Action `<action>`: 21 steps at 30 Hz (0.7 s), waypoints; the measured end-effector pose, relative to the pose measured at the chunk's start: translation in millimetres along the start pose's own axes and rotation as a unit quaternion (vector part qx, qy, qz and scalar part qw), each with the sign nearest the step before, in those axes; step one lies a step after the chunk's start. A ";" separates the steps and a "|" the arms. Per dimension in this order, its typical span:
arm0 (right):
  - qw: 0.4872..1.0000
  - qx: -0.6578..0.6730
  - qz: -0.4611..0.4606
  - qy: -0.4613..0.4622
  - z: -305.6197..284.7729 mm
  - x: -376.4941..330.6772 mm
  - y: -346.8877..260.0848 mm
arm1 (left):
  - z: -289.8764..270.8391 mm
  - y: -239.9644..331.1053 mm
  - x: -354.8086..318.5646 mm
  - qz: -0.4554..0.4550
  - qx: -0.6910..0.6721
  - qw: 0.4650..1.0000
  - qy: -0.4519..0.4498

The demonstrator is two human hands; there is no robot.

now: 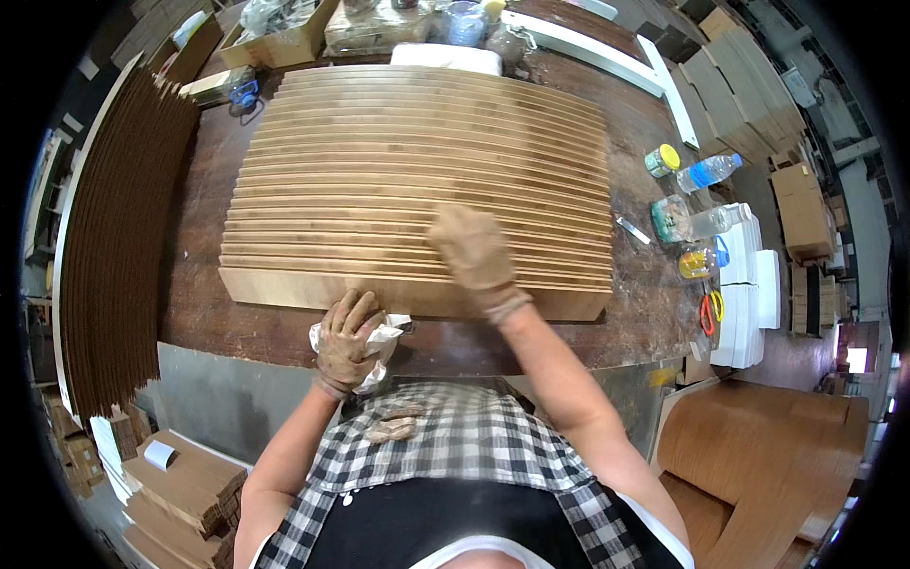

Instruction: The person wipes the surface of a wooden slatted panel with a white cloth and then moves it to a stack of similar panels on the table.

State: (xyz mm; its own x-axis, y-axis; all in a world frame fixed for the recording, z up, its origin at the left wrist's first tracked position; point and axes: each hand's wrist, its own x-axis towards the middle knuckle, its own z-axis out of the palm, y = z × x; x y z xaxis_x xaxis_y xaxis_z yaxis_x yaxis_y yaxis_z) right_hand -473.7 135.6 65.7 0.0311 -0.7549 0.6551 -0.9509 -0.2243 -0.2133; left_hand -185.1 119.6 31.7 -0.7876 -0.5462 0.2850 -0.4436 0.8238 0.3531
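We see a fanned stack of cardboard sheets (417, 180) lying on the brown worktable (199, 303), its long edges running left to right, each tan sheet stepped back from the one below. Our right hand (477, 258), gloved, presses flat and open on the near sheets. Our left hand (343, 341) is closed around a crumpled white rag (384, 343) at the table edge. Right of the stack stand a yellow-lidded jar (662, 160) and a clear bottle with a blue label (709, 173); orange-handled scissors (709, 311) lie nearer.

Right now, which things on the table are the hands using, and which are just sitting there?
In use:
fanned cardboard sheets, under the gloved right hand
crumpled white cloth, held in the gloved left hand

Just sitting there:
water bottle
yellow-lidded jar
scissors
stack of white sheets
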 end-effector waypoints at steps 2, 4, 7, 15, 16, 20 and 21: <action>0.994 -0.063 0.086 -0.016 -49.8 -32.4 52.0 | -0.2 4.2 1.5 -0.007 0.020 1.000 0.004; 0.975 -0.014 0.218 0.030 -118.9 -64.2 103.0 | 1.1 3.3 2.1 0.004 0.004 1.000 0.014; 0.915 -0.154 0.373 -0.010 -186.4 -88.6 128.3 | -2.0 0.7 0.2 0.002 -0.030 1.000 -0.005; 0.985 -0.070 0.157 0.004 -25.8 -26.9 28.9 | -3.4 -0.7 -3.7 -0.011 -0.017 1.000 0.022; 0.992 -0.068 0.104 0.001 -2.1 -10.0 6.1 | -9.8 1.9 -2.9 -0.015 -0.010 1.000 0.010; 0.994 0.090 0.061 -0.027 74.0 65.2 -73.7 | -8.4 3.6 -0.3 -0.006 -0.051 0.997 0.062; 0.992 0.114 0.048 -0.037 95.5 83.1 -92.6 | -8.5 2.7 -0.9 -0.002 -0.054 0.996 0.072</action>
State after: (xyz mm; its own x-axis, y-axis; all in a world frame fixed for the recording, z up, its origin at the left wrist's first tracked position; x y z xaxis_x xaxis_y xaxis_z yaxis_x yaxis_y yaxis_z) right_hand -353.7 34.8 70.7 -0.0253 -0.8206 0.5709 -0.8569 -0.2763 -0.4352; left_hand -181.9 121.0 39.9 -0.7133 -0.5723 0.4047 -0.3927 0.8045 0.4456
